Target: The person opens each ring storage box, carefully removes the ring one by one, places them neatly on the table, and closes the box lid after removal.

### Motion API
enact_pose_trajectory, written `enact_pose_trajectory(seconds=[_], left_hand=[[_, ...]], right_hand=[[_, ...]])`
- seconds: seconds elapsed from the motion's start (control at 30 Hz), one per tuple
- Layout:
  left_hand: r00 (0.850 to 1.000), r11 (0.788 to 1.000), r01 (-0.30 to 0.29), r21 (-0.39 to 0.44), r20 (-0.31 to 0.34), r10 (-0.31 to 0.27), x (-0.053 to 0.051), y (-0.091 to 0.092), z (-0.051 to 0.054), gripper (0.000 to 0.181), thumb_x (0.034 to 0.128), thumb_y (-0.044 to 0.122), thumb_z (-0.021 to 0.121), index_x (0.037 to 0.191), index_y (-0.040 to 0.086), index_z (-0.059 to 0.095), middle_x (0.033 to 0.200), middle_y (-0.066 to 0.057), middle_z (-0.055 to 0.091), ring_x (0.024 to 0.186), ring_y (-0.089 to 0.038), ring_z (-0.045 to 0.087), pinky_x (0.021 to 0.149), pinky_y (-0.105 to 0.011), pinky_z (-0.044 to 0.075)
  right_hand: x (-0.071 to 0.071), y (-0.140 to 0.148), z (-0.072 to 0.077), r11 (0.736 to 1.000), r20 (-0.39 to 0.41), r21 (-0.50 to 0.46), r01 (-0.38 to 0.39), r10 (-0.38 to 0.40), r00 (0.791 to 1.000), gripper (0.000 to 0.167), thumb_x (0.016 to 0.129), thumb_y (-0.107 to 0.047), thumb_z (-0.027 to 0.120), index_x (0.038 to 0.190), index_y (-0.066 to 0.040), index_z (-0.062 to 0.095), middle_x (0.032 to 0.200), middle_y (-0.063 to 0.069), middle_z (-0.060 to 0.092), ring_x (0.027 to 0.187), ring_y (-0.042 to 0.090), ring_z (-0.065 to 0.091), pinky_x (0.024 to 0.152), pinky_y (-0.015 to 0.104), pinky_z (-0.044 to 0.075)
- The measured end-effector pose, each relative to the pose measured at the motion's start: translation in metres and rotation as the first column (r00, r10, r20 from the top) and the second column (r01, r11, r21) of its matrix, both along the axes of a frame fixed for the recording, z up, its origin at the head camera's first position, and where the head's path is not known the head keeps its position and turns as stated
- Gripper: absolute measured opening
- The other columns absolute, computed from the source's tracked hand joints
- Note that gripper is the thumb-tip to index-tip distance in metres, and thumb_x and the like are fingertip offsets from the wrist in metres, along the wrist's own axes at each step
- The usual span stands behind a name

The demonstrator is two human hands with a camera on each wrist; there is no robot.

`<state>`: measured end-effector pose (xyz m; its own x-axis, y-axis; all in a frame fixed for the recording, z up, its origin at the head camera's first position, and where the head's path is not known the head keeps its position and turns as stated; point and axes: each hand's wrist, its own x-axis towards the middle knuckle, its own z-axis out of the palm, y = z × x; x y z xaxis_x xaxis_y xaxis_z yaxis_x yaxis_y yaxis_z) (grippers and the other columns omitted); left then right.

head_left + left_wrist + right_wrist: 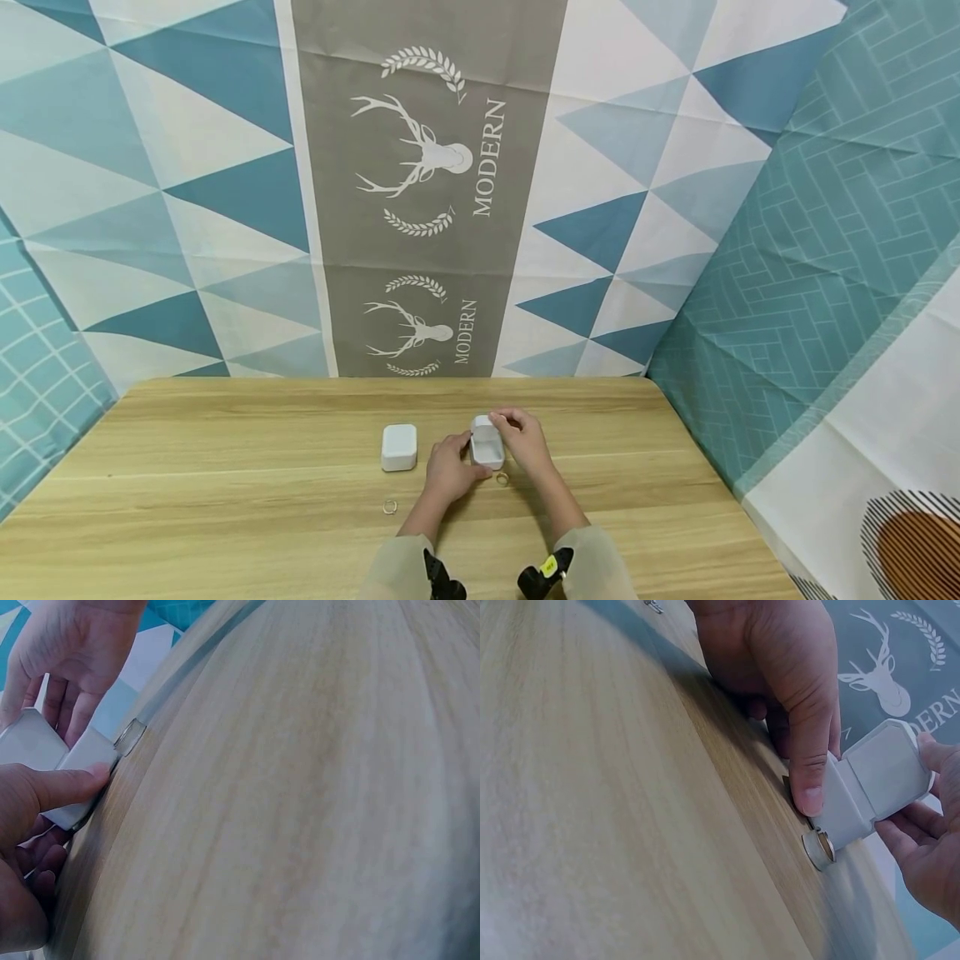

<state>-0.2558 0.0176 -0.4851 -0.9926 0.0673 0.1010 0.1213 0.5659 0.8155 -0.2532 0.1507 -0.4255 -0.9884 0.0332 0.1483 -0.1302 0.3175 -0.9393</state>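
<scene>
A small white ring box (487,450) stands on the wooden table with its lid raised. My left hand (450,473) grips the base from the left, its thumb pressing the front wall, as the left wrist view also shows. My right hand (523,437) pinches the raised lid (892,761) between thumb and fingers at the upper right. Just in front of the box lies a gold-coloured ring (502,479), close to my left thumb. In the right wrist view this ring (819,849) rests right beside the box's front.
To the left stands a second white box (399,447), its lid down. A silver-coloured ring (390,507) lies on the table (225,500) in front of that box. A patterned cloth (420,250) hangs behind the table's far edge.
</scene>
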Motion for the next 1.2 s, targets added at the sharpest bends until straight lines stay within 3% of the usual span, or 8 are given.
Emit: enact_pose_trajectory(seconds=[0.6,0.9,1.2], left_hand=[[1.000,1.000,0.000,0.018,0.003,0.000,0.0022,0.0000,0.0018,0.072,0.0659,0.020,0.083,0.127,-0.003,0.054,0.124,-0.019,0.058,0.108,-0.033,0.050,0.093,-0.049,0.042],[1.000,1.000,-0.001,0.011,-0.003,0.001,0.0029,-0.0001,0.0021,0.072,0.0653,0.020,0.084,0.127,-0.003,0.055,0.124,-0.019,0.058,0.106,-0.033,0.050,0.092,-0.049,0.042],[1.000,1.000,0.005,0.013,-0.011,-0.005,0.0026,-0.0007,0.0014,0.072,0.0651,0.019,0.084,0.126,-0.004,0.055,0.123,-0.019,0.059,0.106,-0.033,0.050,0.092,-0.049,0.042]], right_hand=[[0.0012,-0.0008,-0.0020,0.999,-0.022,-0.036,0.017,-0.018,1.000,0.023,0.091,-0.015,0.060,0.101,0.004,0.067,0.108,0.019,0.065,0.097,0.021,0.058,0.078,0.025,0.046],[0.0004,-0.0009,-0.0048,0.999,-0.010,-0.042,0.026,-0.026,1.000,0.022,0.091,-0.016,0.060,0.100,0.004,0.067,0.105,0.016,0.065,0.093,0.015,0.057,0.076,0.023,0.046],[0.0006,-0.0008,-0.0067,0.999,-0.026,-0.040,0.021,-0.022,0.999,0.023,0.091,-0.015,0.060,0.101,0.005,0.067,0.107,0.019,0.066,0.099,0.023,0.058,0.078,0.025,0.047]])
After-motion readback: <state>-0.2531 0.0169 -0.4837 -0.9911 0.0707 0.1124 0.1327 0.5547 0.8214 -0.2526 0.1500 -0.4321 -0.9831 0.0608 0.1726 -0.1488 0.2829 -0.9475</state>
